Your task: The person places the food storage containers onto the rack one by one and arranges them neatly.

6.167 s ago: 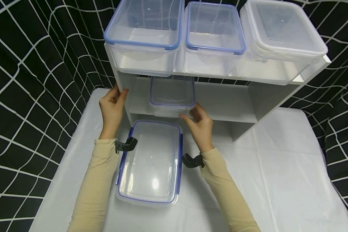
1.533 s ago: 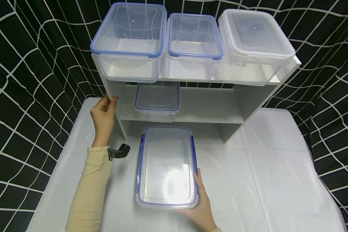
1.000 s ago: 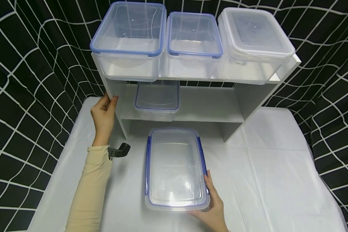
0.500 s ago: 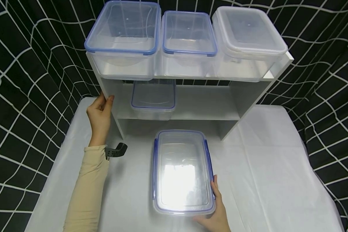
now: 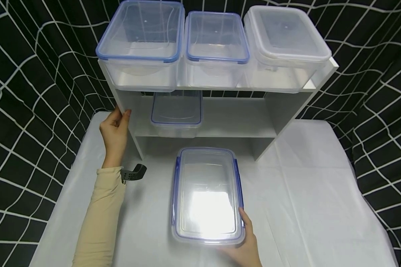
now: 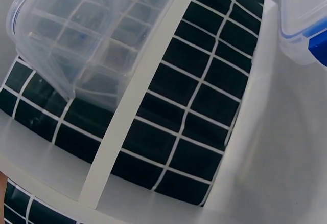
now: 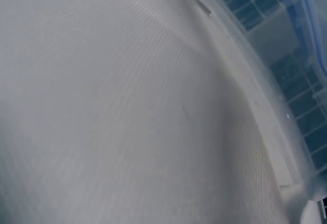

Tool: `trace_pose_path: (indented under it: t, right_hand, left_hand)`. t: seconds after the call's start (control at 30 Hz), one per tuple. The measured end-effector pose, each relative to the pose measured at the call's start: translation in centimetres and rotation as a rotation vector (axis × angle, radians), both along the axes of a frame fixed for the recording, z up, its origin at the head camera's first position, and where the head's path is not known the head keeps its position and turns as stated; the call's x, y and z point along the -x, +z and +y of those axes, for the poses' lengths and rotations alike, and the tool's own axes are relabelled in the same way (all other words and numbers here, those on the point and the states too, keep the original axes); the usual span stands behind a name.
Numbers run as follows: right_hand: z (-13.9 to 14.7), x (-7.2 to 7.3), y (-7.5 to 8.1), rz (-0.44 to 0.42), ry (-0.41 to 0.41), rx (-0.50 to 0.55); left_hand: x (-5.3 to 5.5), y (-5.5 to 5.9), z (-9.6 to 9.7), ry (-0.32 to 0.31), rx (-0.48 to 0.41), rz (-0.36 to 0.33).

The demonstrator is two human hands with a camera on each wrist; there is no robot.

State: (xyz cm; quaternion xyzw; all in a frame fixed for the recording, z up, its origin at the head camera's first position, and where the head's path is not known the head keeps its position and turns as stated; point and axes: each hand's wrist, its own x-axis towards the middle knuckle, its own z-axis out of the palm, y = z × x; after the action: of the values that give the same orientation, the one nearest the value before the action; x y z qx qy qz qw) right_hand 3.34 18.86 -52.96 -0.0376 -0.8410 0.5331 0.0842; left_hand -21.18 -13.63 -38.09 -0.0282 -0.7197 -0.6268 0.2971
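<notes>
My left hand [image 5: 115, 135] pinches the front edge of the left side panel of a white shelf unit [image 5: 240, 118]. Down in front of the unit, my right hand [image 5: 248, 243] grips the lower right corner of a large flat clear container [image 5: 204, 174] with a blue-edged lid and blue side clips. Its thumb side shows along the right clip; the other fingers are partly hidden under the corner. A smaller clear container [image 5: 177, 109] with a blue-rimmed lid sits on the middle shelf, towards the left. The left wrist view shows that smaller container [image 6: 87, 35] from below.
On the unit's top stand two blue-lidded clear containers [image 5: 140, 33] [image 5: 217, 37] and a white-lidded one [image 5: 287, 33]. White cloth [image 5: 314, 207] covers the table. Black curtains with white netting [image 5: 30, 111] surround it on the left, back and right.
My right hand has left the smaller container and taken hold of the large flat one, which has shifted right, then slightly back left. The left hand stays on the side panel.
</notes>
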Motion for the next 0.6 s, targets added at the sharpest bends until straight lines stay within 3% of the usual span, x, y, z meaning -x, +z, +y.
trace_pose_path:
  t: [0.13,0.4,0.6]
  right_hand:
    - [-0.3,-0.1,0.3,0.049,-0.040,0.016]
    - [-1.0,-1.5,1.2,0.025,-0.112,0.129]
    - [-1.0,-2.7,2.8,0.102,-0.113,0.335]
  left_hand:
    - [0.0,0.0,0.0,-0.002,0.000,0.006]
    - [0.0,-0.2,0.0,-0.007,0.009,0.007]
    - [0.0,0.0,0.0,-0.002,-0.001,0.003]
